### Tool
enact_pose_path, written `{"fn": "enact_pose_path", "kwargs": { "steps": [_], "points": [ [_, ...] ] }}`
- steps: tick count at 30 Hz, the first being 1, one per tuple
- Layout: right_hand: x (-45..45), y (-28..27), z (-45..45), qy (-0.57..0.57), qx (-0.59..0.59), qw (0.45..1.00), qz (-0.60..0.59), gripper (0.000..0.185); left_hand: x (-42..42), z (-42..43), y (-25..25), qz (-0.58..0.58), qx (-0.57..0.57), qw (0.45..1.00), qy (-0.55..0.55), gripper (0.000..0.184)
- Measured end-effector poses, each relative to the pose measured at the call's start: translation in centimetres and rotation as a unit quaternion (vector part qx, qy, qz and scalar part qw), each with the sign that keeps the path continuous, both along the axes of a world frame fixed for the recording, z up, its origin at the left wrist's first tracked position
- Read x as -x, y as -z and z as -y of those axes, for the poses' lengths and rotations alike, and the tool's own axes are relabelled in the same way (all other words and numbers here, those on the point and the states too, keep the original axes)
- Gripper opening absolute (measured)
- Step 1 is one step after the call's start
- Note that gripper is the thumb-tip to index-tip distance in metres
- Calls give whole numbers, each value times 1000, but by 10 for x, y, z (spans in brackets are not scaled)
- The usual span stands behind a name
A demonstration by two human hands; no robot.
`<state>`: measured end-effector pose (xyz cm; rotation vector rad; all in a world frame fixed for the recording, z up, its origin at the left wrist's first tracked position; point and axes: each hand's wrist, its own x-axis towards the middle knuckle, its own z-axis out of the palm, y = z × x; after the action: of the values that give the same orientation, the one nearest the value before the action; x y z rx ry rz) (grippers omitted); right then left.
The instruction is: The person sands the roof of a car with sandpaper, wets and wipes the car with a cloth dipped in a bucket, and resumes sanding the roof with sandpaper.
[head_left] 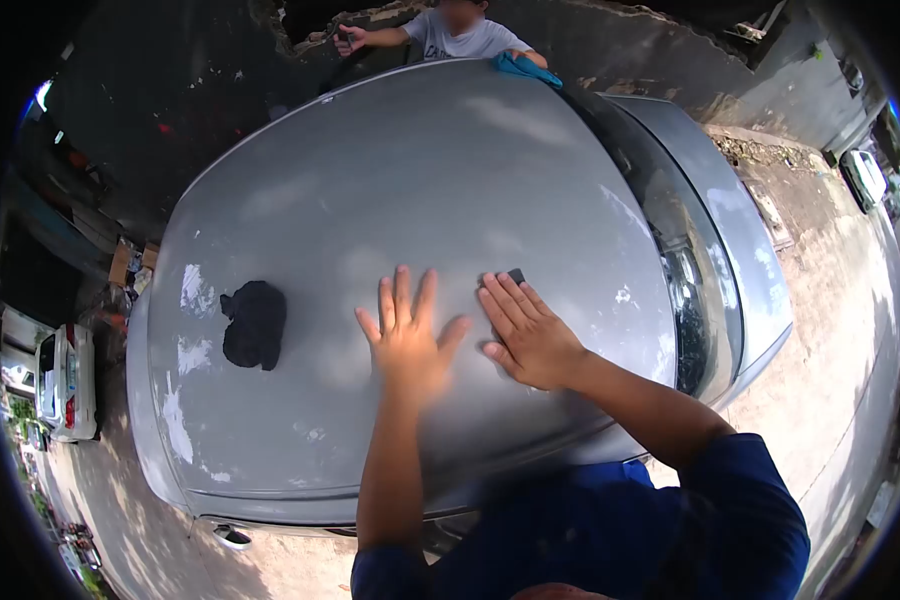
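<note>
Flat on the grey car roof [370, 200], my left hand [410, 335] has its fingers spread and holds nothing. To its right, my right hand [530, 335] presses down on a small dark pad [516, 275], whose edge shows past the fingertips; the rest is hidden beneath the hand. A crumpled black cloth [255, 325] lies on the roof to the left of both hands.
Across the car, another person [460, 30] stands by the roof's far edge, one hand near a blue cloth [526, 68]. The rear or front glass [685, 290] curves along the right. A white car [67, 385] is parked at the left.
</note>
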<state>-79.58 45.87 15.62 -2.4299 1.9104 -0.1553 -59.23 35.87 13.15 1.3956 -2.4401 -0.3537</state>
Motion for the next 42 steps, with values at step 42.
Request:
{"fn": "enact_pose_path", "kwargs": {
  "steps": [42],
  "points": [
    [175, 71, 428, 112, 53, 990, -75, 79, -46, 85, 21, -462, 128, 867, -132, 58]
  ]
}}
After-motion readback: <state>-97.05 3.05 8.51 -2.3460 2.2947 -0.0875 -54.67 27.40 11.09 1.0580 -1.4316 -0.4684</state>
